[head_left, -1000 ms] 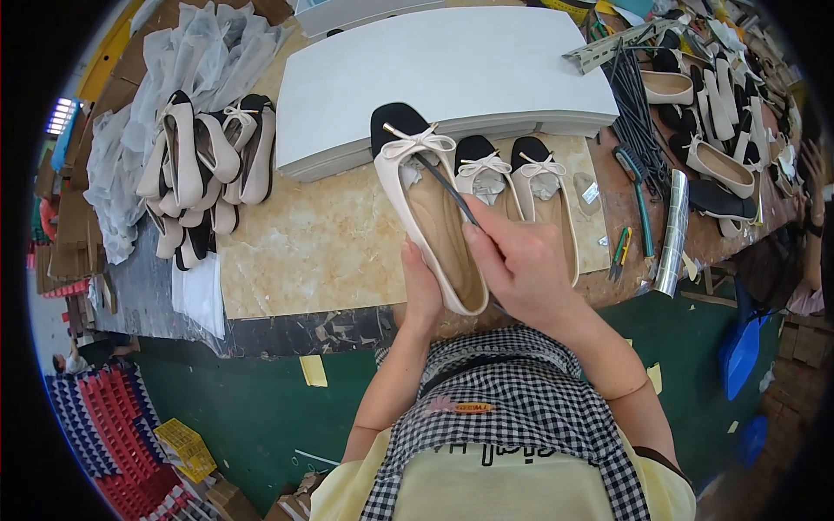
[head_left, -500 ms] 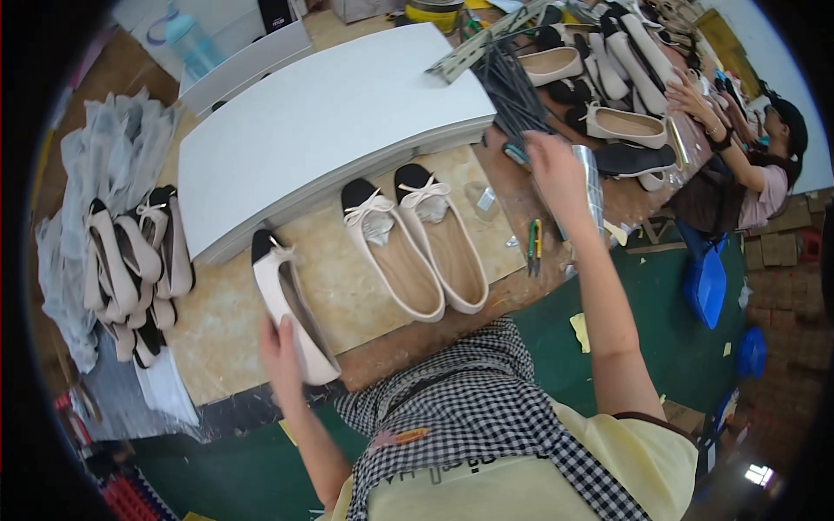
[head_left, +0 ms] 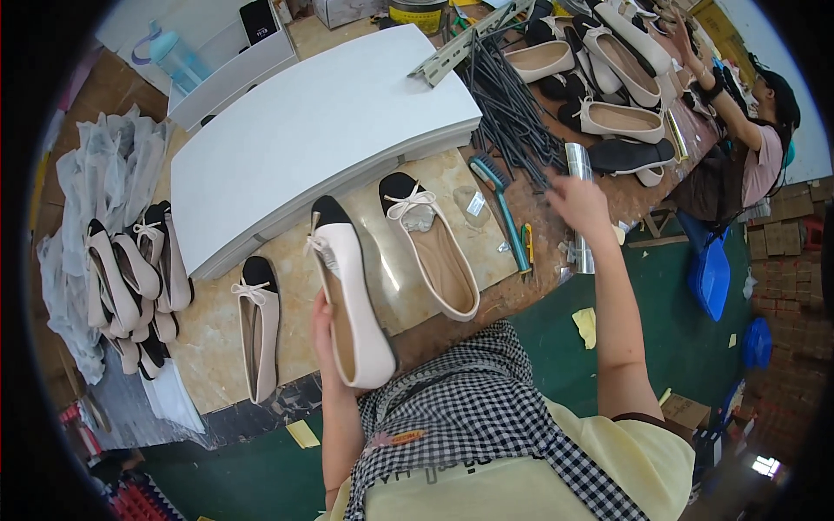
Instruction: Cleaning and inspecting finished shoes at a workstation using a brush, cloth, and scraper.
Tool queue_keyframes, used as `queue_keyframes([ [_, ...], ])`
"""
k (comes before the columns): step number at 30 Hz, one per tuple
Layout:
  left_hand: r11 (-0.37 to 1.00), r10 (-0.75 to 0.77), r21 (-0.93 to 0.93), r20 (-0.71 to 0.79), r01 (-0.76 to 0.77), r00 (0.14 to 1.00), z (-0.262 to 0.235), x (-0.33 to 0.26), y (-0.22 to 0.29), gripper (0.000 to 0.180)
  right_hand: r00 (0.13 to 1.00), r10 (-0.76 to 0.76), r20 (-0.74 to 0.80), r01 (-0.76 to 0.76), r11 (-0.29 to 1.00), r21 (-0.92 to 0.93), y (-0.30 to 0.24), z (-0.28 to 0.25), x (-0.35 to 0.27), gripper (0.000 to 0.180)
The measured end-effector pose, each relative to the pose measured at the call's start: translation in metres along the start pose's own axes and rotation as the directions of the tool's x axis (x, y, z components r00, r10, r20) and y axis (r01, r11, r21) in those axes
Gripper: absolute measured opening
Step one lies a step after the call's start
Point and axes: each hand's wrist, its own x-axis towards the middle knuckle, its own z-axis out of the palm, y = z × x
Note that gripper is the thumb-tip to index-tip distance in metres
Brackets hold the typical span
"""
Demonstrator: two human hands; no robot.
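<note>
My left hand (head_left: 322, 326) grips a cream ballet flat (head_left: 358, 300) with a black toe, lifted and tilted on its side above the board. To its right, a matching ballet flat (head_left: 441, 252) with a bow lies upright, crumpled stuffing in its toe. Another cream flat (head_left: 258, 334) lies on the left. My right hand (head_left: 580, 207) is at the near end of a heap of thin dark sticks (head_left: 512, 108), its fingers closed on a stick end. Just what lies between those fingertips is partly hidden. A blue-handled brush (head_left: 506, 213) lies left of that hand.
A stack of white sheets (head_left: 321, 130) spans the back of the bench. Several flats (head_left: 122, 269) crowd the left edge, near grey wrapping sheets (head_left: 104, 182). A shiny roll (head_left: 580, 165) lies beside my right hand. More shoes (head_left: 621, 117) and another person (head_left: 738, 130) are at far right.
My left hand has put down one flat on the left and lifted another from the middle pair. The brush now lies on the bench; my right hand has moved nearer, to the stick ends.
</note>
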Motion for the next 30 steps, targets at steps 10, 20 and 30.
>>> queue_keyframes([
  [10,0.932,-0.13,-0.326,0.11,0.159,0.985,0.005,0.003,0.015,0.068,0.959,-0.023,-0.284,0.023,1.0,-0.004,-0.009,0.04,-0.006,0.024],
  [20,0.964,0.198,-0.155,-0.124,-0.216,0.972,0.012,0.01,0.001,0.062,0.86,-0.476,0.183,0.146,0.574,0.806,-0.201,-0.03,-0.107,0.043],
  [30,0.959,0.284,-0.019,0.002,-0.284,0.959,-0.001,0.0,0.004,0.062,0.817,-0.567,-0.104,0.466,0.543,0.699,-0.237,-0.007,-0.103,0.033],
])
